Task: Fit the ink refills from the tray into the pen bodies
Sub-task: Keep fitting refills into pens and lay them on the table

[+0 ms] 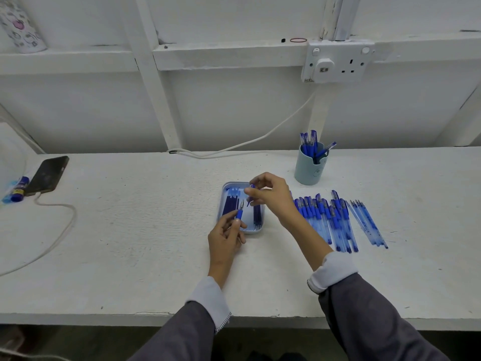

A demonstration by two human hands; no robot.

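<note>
Holding a pen tip-up in the left hand over the tray, pinching a blue part in the right hand just above it. Refills in the tray, bodies right of it. Probably best lined up straight, no forcing.

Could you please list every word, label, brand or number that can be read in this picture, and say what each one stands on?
No text can be read in this view.
White patterned bottle: printed figures, too blurred to read.
Blue glue stick: label too small to read.
Pale blue plastic pen cup: a faint embossed mark, not legible.
Blue transparent pens lying in a row: any print too small to read.
</note>
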